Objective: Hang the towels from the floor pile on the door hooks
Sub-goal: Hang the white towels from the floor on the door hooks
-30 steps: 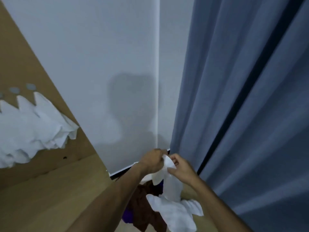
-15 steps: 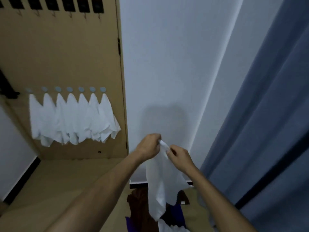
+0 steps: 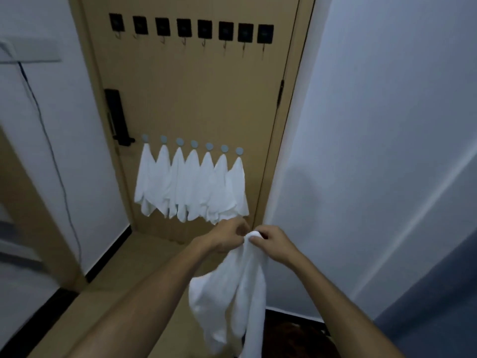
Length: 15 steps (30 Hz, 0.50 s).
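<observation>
on the door (image 3: 206, 99), seven white towels (image 3: 191, 187) fill the lower round hooks (image 3: 209, 146); upper black hooks (image 3: 204, 31) stand bare. left hand (image 3: 227, 235) and right hand (image 3: 273, 241) pinch another towel (image 3: 232, 301), unhung, well below them.

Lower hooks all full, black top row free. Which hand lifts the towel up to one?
Left, probably. Both hands pinch the towel at its top corner, but the left hand is nearer the door, below the black hooks. The right hand sits toward the wall.
</observation>
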Tool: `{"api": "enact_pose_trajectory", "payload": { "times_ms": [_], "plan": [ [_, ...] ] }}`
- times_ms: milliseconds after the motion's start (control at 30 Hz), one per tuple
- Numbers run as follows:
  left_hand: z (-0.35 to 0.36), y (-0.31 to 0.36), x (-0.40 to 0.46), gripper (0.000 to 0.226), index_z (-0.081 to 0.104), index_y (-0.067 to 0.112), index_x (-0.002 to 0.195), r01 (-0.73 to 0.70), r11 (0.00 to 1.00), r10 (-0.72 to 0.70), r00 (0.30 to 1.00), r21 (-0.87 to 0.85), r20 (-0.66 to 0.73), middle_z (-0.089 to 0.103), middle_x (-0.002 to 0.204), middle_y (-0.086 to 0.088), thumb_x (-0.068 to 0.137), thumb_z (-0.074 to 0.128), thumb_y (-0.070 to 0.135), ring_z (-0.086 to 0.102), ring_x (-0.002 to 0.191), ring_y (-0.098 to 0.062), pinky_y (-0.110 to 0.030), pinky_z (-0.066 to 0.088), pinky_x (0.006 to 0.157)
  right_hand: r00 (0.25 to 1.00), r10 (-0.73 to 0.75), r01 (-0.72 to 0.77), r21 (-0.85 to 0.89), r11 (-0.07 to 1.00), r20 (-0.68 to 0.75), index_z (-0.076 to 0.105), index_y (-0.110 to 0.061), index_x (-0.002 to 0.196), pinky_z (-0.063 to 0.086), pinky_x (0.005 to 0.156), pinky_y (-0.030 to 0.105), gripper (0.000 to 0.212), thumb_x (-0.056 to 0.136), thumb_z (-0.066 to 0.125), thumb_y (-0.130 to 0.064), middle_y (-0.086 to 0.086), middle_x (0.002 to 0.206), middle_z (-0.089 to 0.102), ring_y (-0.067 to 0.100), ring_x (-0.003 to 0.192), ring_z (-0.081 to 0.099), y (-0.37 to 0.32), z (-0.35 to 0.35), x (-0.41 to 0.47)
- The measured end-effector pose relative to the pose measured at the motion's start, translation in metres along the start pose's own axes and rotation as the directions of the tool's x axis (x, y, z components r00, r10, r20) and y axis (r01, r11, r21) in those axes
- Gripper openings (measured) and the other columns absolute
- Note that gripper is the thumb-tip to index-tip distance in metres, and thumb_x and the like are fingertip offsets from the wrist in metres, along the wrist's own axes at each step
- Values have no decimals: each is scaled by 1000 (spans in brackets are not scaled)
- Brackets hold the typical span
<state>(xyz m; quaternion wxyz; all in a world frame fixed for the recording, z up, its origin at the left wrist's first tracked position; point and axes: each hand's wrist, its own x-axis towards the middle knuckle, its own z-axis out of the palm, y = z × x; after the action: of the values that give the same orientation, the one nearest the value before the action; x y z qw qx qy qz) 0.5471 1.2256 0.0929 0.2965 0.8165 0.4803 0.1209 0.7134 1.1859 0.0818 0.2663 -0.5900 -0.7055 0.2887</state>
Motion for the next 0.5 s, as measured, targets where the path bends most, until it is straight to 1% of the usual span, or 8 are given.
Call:
{"api": "enact_pose_trajectory", "payload": {
  "times_ms": [33, 100, 200, 300, 400, 433, 500],
  "plan": [
    [-9, -11, 0, 24, 64, 14, 104, -3, 1000, 3, 1000, -15, -4, 66, 108, -5, 83, 52, 12, 59, 98, -18, -32, 50, 82, 1000, -13, 13, -5, 1000, 15, 65, -10, 76, 37, 60, 24, 18, 87, 61, -22, -2, 72, 58, 9, 67, 50, -13, 8, 14],
    [-29, -37, 1, 17, 63, 14, 94, 13, 999, -14, 1000, -48, -16, 65, 97, -7, 84, 50, 11, 57, 88, -18, -28, 44, 72, 1000, -14, 14, -3, 1000, 19, 66, -8, 76, 37, 61, 26, 16, 86, 62, -20, 0, 73, 60, 10, 68, 50, -31, 25, 40],
    [-61, -78, 1, 6, 58, 16, 84, 25, 995, -29, 999, -92, -39, 59, 85, -2, 86, 52, 15, 53, 81, -18, -30, 40, 70, 1000, 27, -27, 109, 994, 0, 64, -15, 70, 40, 65, 27, 14, 83, 66, -20, -1, 73, 61, 9, 69, 52, -52, 50, 76],
    [-88, -115, 1, 6, 57, 18, 88, 44, 993, -46, 999, -111, -21, 58, 88, -2, 90, 55, 23, 53, 81, -18, -28, 40, 70, 999, 51, -51, 175, 983, 3, 62, -18, 69, 41, 66, 26, 14, 80, 69, -15, -2, 72, 59, 8, 70, 51, -76, 75, 110],
    [-112, -146, 1, 17, 61, 18, 100, 42, 991, -45, 999, -129, -20, 62, 98, -4, 94, 52, 30, 58, 89, -20, -27, 43, 70, 999, 53, -53, 245, 968, 8, 62, -11, 74, 41, 64, 22, 10, 81, 67, -10, 1, 73, 57, 11, 72, 51, -99, 97, 141],
    [-119, -155, 1, 20, 61, 17, 101, 38, 988, -41, 999, -149, -20, 60, 97, -2, 95, 50, 32, 56, 88, -18, -25, 43, 69, 998, 54, -55, 269, 961, 12, 62, -10, 75, 41, 62, 19, 8, 82, 66, -9, 2, 74, 57, 10, 72, 51, -105, 102, 150],
    [-132, -172, 2, 20, 59, 18, 94, 28, 986, -37, 998, -164, -46, 59, 93, 0, 96, 49, 35, 54, 84, -14, -24, 41, 68, 999, 42, -48, 283, 958, 27, 63, -10, 77, 41, 60, 13, 8, 84, 65, -9, 1, 75, 59, 9, 71, 53, -116, 113, 169]
  ]
}}
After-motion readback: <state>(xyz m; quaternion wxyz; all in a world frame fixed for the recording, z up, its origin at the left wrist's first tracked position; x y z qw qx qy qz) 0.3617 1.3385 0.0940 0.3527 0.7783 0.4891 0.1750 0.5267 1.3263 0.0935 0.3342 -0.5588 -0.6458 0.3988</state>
